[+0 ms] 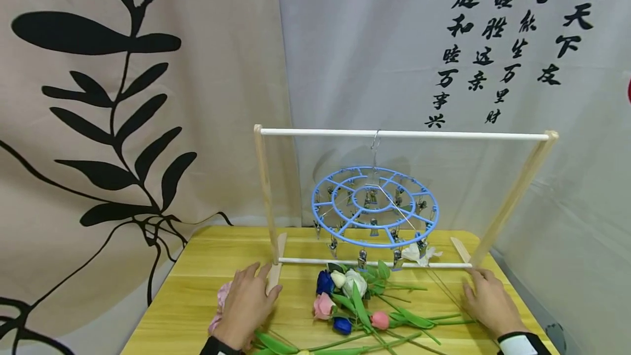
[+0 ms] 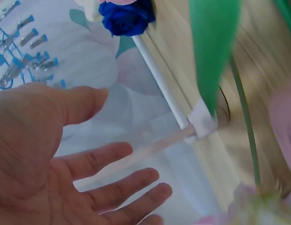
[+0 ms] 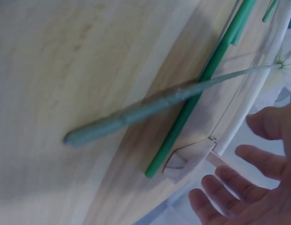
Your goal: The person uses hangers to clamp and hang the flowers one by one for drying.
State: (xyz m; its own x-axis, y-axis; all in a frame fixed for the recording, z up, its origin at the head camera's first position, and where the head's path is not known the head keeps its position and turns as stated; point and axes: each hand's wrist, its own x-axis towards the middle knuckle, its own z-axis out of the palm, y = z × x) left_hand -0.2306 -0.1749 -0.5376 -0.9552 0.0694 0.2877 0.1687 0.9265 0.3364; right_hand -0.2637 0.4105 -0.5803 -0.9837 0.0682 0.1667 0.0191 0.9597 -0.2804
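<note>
My left hand is at the rack's left foot, its fingers spread and holding nothing. In the right wrist view, my right hand has loosely spread fingers beside the rack's other foot. Between the hands stands a wooden rack with a white top bar and a lower white bar. A blue round clip hanger hangs by its hook from the top bar, with several metal clips below. Artificial flowers lie before it: a blue rose, a white rose, a pink rose and a pink tulip.
A white flower shows at the hanger's lower right edge, its thin stem running towards the right hand. Pink petals are partly hidden behind the left hand. Green leaves lie along the front of the wooden table. Printed curtains hang behind.
</note>
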